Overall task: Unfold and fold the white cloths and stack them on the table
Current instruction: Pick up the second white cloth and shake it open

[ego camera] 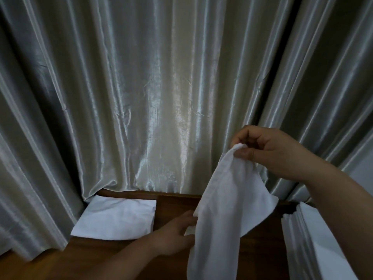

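A white cloth [226, 203] hangs loose in the air above the brown wooden table [173, 205]. My right hand [268, 150] is raised at the right and pinches the cloth's top corner between thumb and fingers. My left hand [175, 235] reaches in low from the left, its fingers spread and touching the cloth's hanging left edge; the fingertips are partly hidden behind the fabric. A folded white cloth stack [117, 219] lies flat on the table at the back left, against the curtain.
A shiny grey curtain [151, 93] hangs right behind the table and drapes over its left edge. At the right edge a pile of white cloths [314, 239] stands beside the table's right end.
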Action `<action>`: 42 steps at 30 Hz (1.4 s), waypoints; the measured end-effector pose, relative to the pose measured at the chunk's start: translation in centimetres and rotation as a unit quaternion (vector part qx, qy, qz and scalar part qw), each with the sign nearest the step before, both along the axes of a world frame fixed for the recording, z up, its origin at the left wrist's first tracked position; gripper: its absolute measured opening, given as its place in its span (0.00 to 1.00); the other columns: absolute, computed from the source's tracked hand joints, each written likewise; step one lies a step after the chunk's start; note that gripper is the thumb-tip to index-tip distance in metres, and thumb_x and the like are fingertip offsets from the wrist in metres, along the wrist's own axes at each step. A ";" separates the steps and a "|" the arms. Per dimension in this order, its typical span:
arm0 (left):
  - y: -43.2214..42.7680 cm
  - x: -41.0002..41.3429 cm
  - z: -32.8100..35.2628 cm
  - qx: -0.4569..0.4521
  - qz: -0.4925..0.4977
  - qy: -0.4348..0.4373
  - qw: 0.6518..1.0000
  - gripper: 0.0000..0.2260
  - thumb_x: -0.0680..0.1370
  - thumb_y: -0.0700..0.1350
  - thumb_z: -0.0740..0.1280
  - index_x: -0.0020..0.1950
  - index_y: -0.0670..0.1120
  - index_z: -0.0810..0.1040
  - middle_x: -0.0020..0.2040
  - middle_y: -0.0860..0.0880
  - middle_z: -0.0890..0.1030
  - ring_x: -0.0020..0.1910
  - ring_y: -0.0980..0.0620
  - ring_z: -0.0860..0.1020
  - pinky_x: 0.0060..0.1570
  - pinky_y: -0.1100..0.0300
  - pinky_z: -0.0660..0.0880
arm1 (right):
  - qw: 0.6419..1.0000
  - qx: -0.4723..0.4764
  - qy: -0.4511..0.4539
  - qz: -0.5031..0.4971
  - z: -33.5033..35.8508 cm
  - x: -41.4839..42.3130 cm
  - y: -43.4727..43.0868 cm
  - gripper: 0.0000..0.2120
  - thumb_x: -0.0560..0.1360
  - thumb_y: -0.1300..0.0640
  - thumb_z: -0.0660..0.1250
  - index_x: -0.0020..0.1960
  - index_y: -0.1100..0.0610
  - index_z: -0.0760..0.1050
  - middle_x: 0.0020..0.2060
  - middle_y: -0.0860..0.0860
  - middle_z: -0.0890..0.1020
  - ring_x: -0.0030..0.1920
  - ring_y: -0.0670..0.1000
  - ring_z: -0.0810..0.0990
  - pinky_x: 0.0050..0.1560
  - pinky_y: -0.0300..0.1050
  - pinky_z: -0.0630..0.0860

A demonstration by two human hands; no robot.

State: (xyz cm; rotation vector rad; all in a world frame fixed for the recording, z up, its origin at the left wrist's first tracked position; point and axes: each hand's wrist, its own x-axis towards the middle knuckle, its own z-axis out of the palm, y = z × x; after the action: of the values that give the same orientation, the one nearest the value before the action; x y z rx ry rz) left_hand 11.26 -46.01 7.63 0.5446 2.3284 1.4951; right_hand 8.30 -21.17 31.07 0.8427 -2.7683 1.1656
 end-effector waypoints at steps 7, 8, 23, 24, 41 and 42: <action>-2.3 -0.6 -1.1 -0.042 0.032 -0.034 0.998 0.11 0.75 0.49 0.72 0.56 0.62 0.80 0.53 0.60 0.84 0.53 0.60 0.82 0.55 0.60 0.79 | 0.998 -0.045 -0.006 -0.046 -0.1 -0.6 3.1 0.07 0.77 0.56 0.69 0.48 0.43 0.80 0.46 0.42 0.84 0.48 0.42 0.83 0.51 0.43 0.77; -2.7 -0.6 -1.0 -0.046 0.044 -0.024 0.998 0.12 0.76 0.47 0.72 0.50 0.66 0.79 0.46 0.64 0.83 0.47 0.64 0.81 0.48 0.66 0.77 | 0.997 -0.052 -0.009 -0.047 -0.3 -0.8 3.7 0.08 0.77 0.56 0.69 0.49 0.43 0.80 0.46 0.44 0.85 0.48 0.44 0.84 0.53 0.47 0.78; -9.0 -5.3 2.6 0.002 0.246 0.060 0.967 0.11 0.69 0.48 0.79 0.36 0.50 0.77 0.29 0.46 0.75 0.24 0.48 0.72 0.27 0.58 0.70 | 0.985 0.089 -0.029 -0.146 -8.7 -4.8 10.6 0.14 0.79 0.57 0.68 0.49 0.35 0.78 0.45 0.36 0.82 0.45 0.43 0.82 0.49 0.49 0.80; -9.0 -5.5 2.9 0.003 0.249 0.064 0.966 0.12 0.68 0.49 0.79 0.36 0.49 0.77 0.29 0.45 0.76 0.23 0.48 0.73 0.27 0.57 0.71 | 0.984 0.089 -0.033 -0.149 -9.4 -4.9 10.8 0.13 0.79 0.58 0.68 0.48 0.38 0.79 0.44 0.38 0.83 0.45 0.45 0.83 0.50 0.53 0.81; -9.2 -7.1 6.7 0.011 0.286 0.063 0.956 0.17 0.68 0.42 0.80 0.36 0.41 0.72 0.27 0.42 0.73 0.23 0.49 0.71 0.26 0.58 0.72 | 0.974 0.016 -0.154 -0.164 -13.7 -5.2 12.0 0.04 0.75 0.53 0.74 0.48 0.52 0.86 0.41 0.47 0.88 0.43 0.43 0.85 0.46 0.36 0.77; -9.3 -7.1 7.0 0.009 0.275 0.055 0.960 0.16 0.68 0.41 0.80 0.36 0.41 0.72 0.27 0.42 0.75 0.23 0.49 0.71 0.27 0.58 0.72 | 0.974 0.023 -0.156 -0.165 -13.9 -5.5 12.1 0.04 0.75 0.53 0.74 0.48 0.52 0.86 0.41 0.47 0.88 0.43 0.42 0.85 0.45 0.34 0.76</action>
State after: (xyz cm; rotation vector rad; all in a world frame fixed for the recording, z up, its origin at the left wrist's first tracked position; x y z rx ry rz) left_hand 4.21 -55.31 14.60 -0.0336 2.6986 1.7481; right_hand 2.83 -9.11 17.14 0.1936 -3.0273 1.2630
